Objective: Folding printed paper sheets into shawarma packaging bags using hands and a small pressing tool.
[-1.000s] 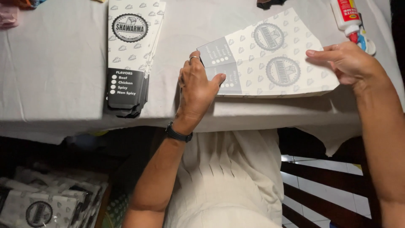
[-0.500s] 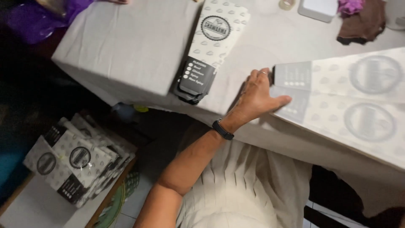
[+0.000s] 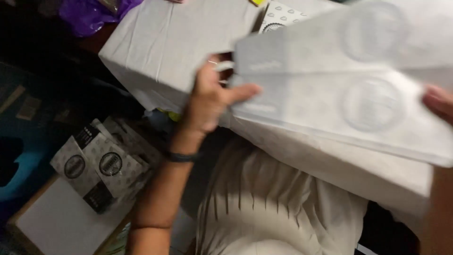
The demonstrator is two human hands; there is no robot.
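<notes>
Pinching the near end of the paper bag [image 3: 349, 94], my left hand [image 3: 210, 101] had its thumb laid flat on the printed face and its fingers curled behind, so the hand was clamped on the bag. My right hand [image 3: 439, 104] showed only as fingertips at the frame's right edge, touching the bag's far end; how firmly it gripped I could not tell. Holding both ends, I judged, kept the flat sheet taut and lifted off the table [image 3: 160, 42] instead of sagging in the middle.

The bag hung just above the table's near edge, over my lap, blurred but plainly flat. Its long axis ran left to right across the view, slightly tilted, the grey panel end toward my left hand and the two round emblems further along toward my right.

Beyond the bag, another patterned bag [image 3: 283, 16] lay on the table. Left of and well below the bag, a stack of similar bags [image 3: 101, 163] sat on a low board [image 3: 52, 224] on the floor.
</notes>
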